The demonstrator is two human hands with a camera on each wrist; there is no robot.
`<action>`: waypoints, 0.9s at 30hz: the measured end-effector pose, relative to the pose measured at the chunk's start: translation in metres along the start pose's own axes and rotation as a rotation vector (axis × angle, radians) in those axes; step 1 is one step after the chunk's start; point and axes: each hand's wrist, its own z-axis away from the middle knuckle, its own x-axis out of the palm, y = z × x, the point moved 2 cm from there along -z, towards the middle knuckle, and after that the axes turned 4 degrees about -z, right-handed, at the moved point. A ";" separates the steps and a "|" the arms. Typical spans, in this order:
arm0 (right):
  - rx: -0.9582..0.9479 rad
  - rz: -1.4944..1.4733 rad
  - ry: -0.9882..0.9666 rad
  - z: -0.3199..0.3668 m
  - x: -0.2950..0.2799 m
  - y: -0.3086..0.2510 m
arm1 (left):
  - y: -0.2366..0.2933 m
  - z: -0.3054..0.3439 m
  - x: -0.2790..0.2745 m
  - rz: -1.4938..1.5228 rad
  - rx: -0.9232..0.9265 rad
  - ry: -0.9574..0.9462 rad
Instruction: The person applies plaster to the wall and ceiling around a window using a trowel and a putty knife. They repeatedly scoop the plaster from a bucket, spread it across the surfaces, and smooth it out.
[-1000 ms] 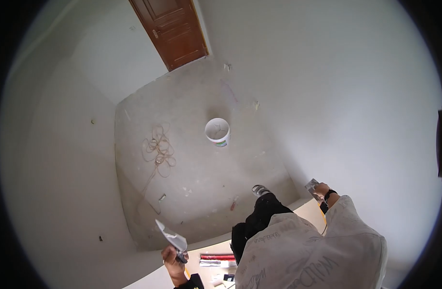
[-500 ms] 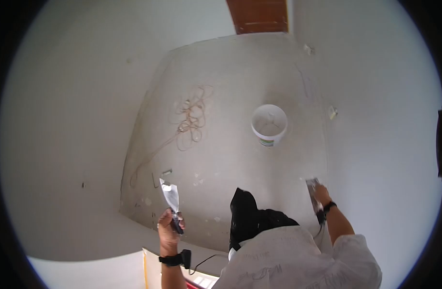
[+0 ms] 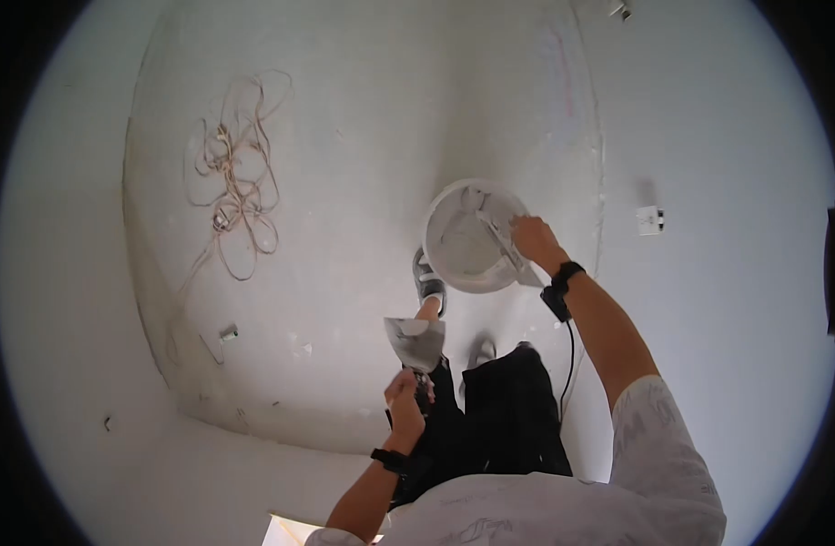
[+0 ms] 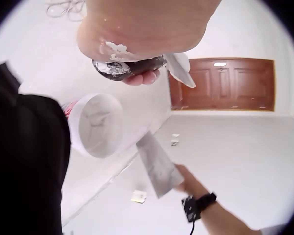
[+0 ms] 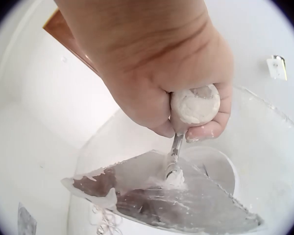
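Observation:
My left hand (image 3: pixel 405 405) grips the black handle (image 4: pixel 132 67) of a putty knife, whose wide blade (image 3: pixel 415 341) points away from me, before my legs. White paste smears that handle and palm. My right hand (image 3: pixel 537 241) is at the right rim of a white bucket (image 3: pixel 433 259), holding a long-bladed trowel (image 3: pixel 501 238) across it. In the right wrist view its fingers curl round a paste-coated handle (image 5: pixel 195 104), above a broad smeared blade (image 5: pixel 186 203). Left wrist view shows this blade (image 4: pixel 158 166) beside the bucket (image 4: pixel 74 127); whether they touch, I cannot tell.
Tangled cord (image 3: pixel 240 187) lies on the floor at the left, with a small piece (image 3: pixel 228 334) below it. A socket box (image 3: pixel 649 220) is on the right wall. My foot (image 3: pixel 428 282) stands close to the bucket. A brown door (image 4: pixel 223 83) shows in the left wrist view.
The head view has tilted down, and the bucket appears larger and nearer. My right hand with the trowel has moved from beside the right wall to the bucket; my left hand has come inward.

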 end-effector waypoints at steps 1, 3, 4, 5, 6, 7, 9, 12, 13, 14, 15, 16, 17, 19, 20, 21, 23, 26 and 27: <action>-0.065 0.084 0.043 -0.030 0.030 0.009 | 0.002 -0.004 -0.002 -0.011 -0.042 0.023; 0.116 0.102 -0.007 -0.076 0.041 -0.010 | 0.007 -0.012 -0.001 -0.062 -0.075 0.012; 0.101 0.085 -0.042 -0.099 0.060 -0.002 | 0.003 -0.023 0.007 -0.065 -0.093 0.049; 0.097 0.145 -0.070 -0.110 0.078 -0.001 | 0.004 -0.023 0.007 0.001 -0.099 0.062; 0.090 0.205 -0.096 -0.121 0.098 -0.003 | 0.006 -0.021 0.005 0.064 -0.101 0.076; -0.041 0.183 0.023 -0.137 0.145 0.019 | 0.007 -0.029 0.007 0.066 -0.105 0.113; -0.051 0.196 -0.124 -0.142 0.177 0.013 | 0.007 -0.034 0.002 0.027 -0.104 0.128; -0.087 0.149 -0.228 -0.120 0.211 0.022 | 0.010 -0.037 0.005 -0.019 -0.108 0.113; -0.228 0.202 -0.382 -0.110 0.218 0.020 | 0.013 -0.037 0.007 -0.005 -0.130 0.134; -0.375 0.263 -0.512 -0.114 0.221 0.021 | 0.018 -0.043 0.010 0.013 -0.129 0.145; -0.371 0.269 -0.490 -0.115 0.220 0.016 | 0.021 -0.046 0.011 0.011 -0.111 0.131; -0.332 0.196 -0.586 -0.105 0.228 0.013 | 0.021 -0.043 0.011 -0.002 -0.134 0.117; -0.299 0.123 -0.673 -0.103 0.212 -0.002 | 0.021 -0.043 0.011 -0.015 -0.150 0.106; -0.160 -0.047 -0.785 -0.108 0.119 -0.021 | 0.024 -0.049 0.009 -0.033 -0.141 0.074; -0.028 -0.228 -0.926 -0.107 0.077 -0.030 | 0.022 -0.052 0.009 -0.045 -0.158 0.064; -0.039 -0.239 -0.908 -0.103 0.061 -0.025 | 0.020 -0.049 0.008 -0.058 -0.140 0.064; 0.062 -0.304 -0.988 -0.097 0.032 0.003 | 0.020 -0.053 0.004 0.002 -0.122 0.060; 0.186 -0.565 -0.946 -0.051 0.012 0.024 | 0.041 -0.062 -0.003 -0.211 -0.099 -0.014; 0.332 -0.822 -0.905 -0.029 0.010 0.031 | 0.055 -0.069 -0.002 -0.272 -0.080 -0.084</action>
